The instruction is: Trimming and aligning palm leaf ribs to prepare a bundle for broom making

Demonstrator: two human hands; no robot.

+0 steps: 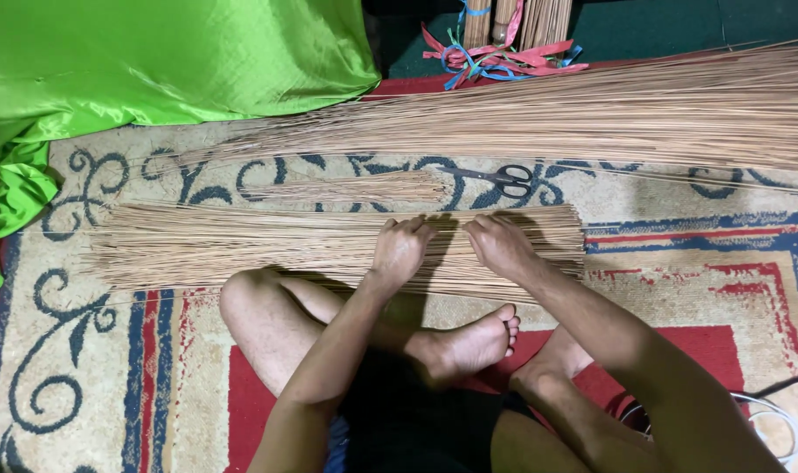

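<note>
**Asker:** Straw-coloured sticks seem to fill the head view. What are the hands doing?

**Describer:** A person sits cross-legged on a patterned rug (84,350) and looks down at a flat bundle of thin sticks (241,245) lying crosswise in front of the knees. The left hand (400,250) rests knuckles-up on the bundle, fingers curled down into the sticks. The right hand (502,245) rests just beside it, fingers bent the same way. Both look half-closed, pressing or gathering rather than clamped; I cannot tell whether any single stick is pinched.

**Asker:** What else is nearby?

**Describer:** Beyond the bundle lies a smaller loose sheaf (355,187), and past that a long, much larger pile of sticks (635,114) running off to the right. Black-handled scissors (504,179) lie on the rug between the piles, near the right hand. Green shiny cloth (154,61) is heaped at the upper left, and red and blue ribbons (495,57) sit at the top.

**Asker:** What could go wrong?

**Describer:** As I judge it, the bundle is untied, so an uneven push could fan the sticks out or mix them into the sheaf behind. Thin sticks may snap or prick a fingertip under pressure. The scissors are close enough that a blind reach could meet the blades. The bare foot (469,346) lies just below the bundle and could nudge it.
</note>
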